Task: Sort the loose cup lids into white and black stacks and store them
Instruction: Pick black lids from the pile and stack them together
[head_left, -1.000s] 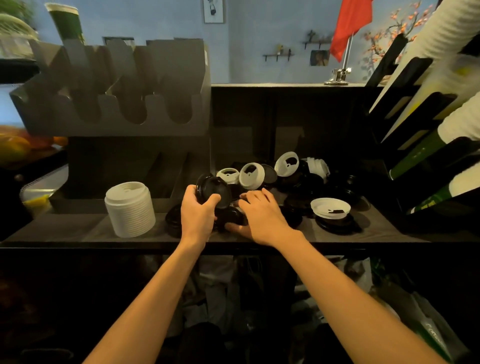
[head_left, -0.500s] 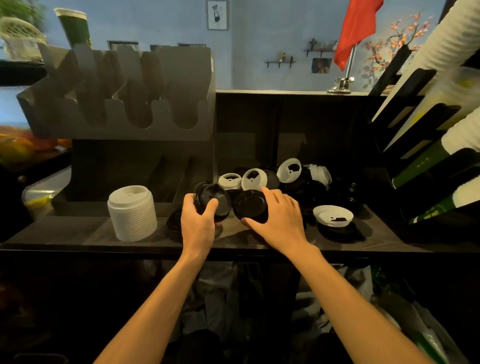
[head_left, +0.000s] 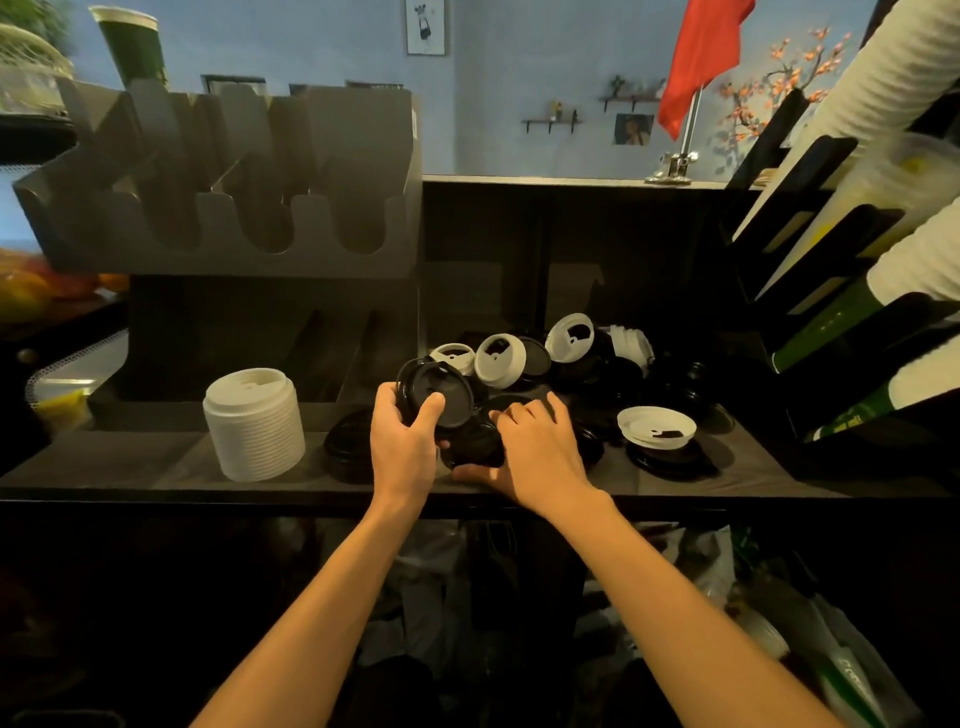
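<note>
Here, dark desk (head_left: 156, 467) before a blue wall (head_left: 519, 78), left hand (head_left: 402, 441) grip closed round black lids (head_left: 441, 397), right hand (head_left: 540, 452) grip pinching another black lid (head_left: 475, 447), white stack (head_left: 254, 423) leftward, loose pile (head_left: 501, 361) behind

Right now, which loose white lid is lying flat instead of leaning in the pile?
The white lid right of the right hand, lying flat atop a black lid; the other loose white ones lean tilted at the back.

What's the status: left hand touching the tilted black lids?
Touching. The head view shows the left hand gripping the tilted black lids, thumb laid across the front lid's face, fingers round their left edge.
</note>
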